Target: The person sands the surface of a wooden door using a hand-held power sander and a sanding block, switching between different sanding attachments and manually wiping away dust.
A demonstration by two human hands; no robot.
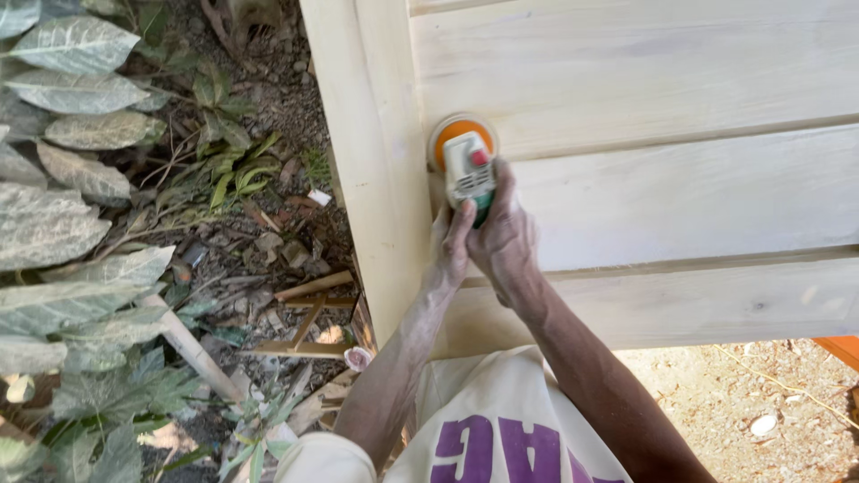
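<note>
Dusty leaves (63, 224) and wood scraps (309, 313) lie on the ground at left. Beside them stands a pale wooden panel (680, 188), bare and unfinished, its boards seemingly smooth already. Left hand (450, 246) and right hand (506, 237), fingers wrapped tight, press a small sander (465, 161) with an orange disc against the panel's upper left, beside the frame post (376, 170)
</note>
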